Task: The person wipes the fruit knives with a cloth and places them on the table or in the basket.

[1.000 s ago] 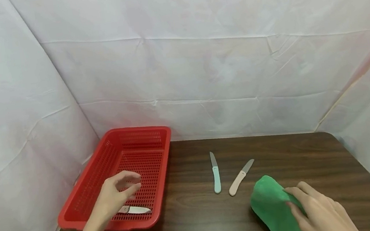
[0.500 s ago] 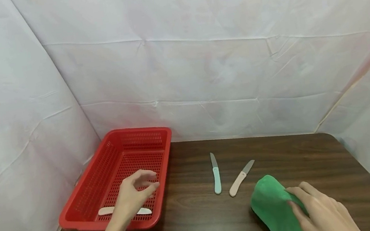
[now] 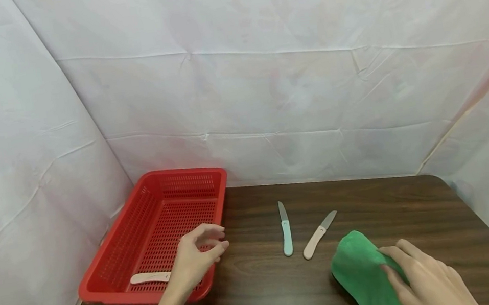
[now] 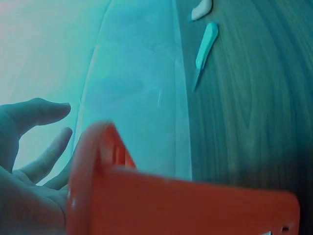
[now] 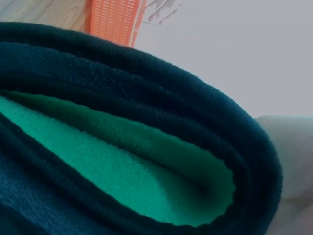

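Observation:
My left hand [image 3: 192, 257] hovers above the right rim of the red basket [image 3: 150, 177], fingers loosely curved, thumb and fingertips apart, holding nothing. Behind its wrist lies a knife with a pale pink handle [image 3: 149, 277] in the basket, its blade hidden. In the left wrist view the basket wall [image 4: 186, 205] rises beside the fingers [image 4: 49, 110]. At the right, my right hand [image 3: 427, 275] pinches a folded green cloth [image 3: 363, 265]. The right wrist view shows the cloth's green inner fold [image 5: 112, 166] with dark edging.
On the dark wooden table [image 3: 263, 294], between basket and cloth, lie a knife with a light blue handle [image 3: 286, 237] and another with a pale pink handle [image 3: 314, 244]. White sheeting [image 3: 264, 93] hangs behind the table and along both sides.
My left hand has moved right across the basket to its right rim, uncovering the handle of the knife inside. The right hand and the cloth have stayed put.

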`<state>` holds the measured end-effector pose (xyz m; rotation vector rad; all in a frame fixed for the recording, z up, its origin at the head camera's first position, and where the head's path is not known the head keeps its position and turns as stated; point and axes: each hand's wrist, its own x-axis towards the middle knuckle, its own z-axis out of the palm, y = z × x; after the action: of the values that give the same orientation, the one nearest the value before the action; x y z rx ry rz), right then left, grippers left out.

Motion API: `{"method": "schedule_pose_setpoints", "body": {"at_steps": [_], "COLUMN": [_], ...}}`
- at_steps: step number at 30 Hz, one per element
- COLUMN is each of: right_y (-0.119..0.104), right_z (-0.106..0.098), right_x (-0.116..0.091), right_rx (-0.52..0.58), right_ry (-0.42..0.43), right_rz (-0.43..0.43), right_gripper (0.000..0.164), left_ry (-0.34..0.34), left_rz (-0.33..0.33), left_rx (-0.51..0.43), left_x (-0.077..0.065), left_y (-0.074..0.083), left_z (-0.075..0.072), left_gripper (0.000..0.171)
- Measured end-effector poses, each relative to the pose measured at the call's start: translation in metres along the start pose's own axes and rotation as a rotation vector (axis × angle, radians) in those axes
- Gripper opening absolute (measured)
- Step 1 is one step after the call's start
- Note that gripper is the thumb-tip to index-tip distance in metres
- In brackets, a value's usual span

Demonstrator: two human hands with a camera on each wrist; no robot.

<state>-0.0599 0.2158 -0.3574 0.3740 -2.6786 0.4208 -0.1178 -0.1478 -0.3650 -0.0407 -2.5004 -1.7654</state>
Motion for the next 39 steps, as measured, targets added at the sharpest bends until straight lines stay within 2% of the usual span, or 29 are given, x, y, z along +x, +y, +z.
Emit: {"method": "schedule_pose_setpoints", "body": {"at_steps": [7, 12, 21, 30, 36, 39], "right_y": [0.001, 0.001, 0.001, -0.001, -0.002, -0.001], "right_z": [0.000, 0.001, 0.002, 0.000, -0.002, -0.003], "right_x": [0.001, 0.001, 0.002, 0.004, 0.005, 0.004], "right_rx": [0.002, 0.010, 0.039, 0.039, 0.034, 0.031], "right_ry": [-0.007, 0.002, 0.019, -0.017, -0.049, -0.037], "right_rz": [0.006, 0.000, 0.000, 0.029, 0.063, 0.051], "right_gripper": [0.025, 0.026, 0.026, 0.024, 0.019, 0.020], "left_ry": [0.010, 0.034, 0.066, 0.103, 0.097, 0.087], "left_rz": [0.035, 0.050, 0.067, 0.084, 0.073, 0.071], "left_rx": [-0.020, -0.002, 0.051, 0.091, 0.094, 0.078], "left_x": [-0.001, 0.000, 0.011, 0.016, 0.020, 0.024], "left_y": [0.005, 0.005, -0.023, -0.033, -0.040, -0.044], "left_z": [0.013, 0.021, 0.045, 0.066, 0.082, 0.092], "left_gripper": [0.023, 0.023, 0.024, 0.024, 0.025, 0.024]}}
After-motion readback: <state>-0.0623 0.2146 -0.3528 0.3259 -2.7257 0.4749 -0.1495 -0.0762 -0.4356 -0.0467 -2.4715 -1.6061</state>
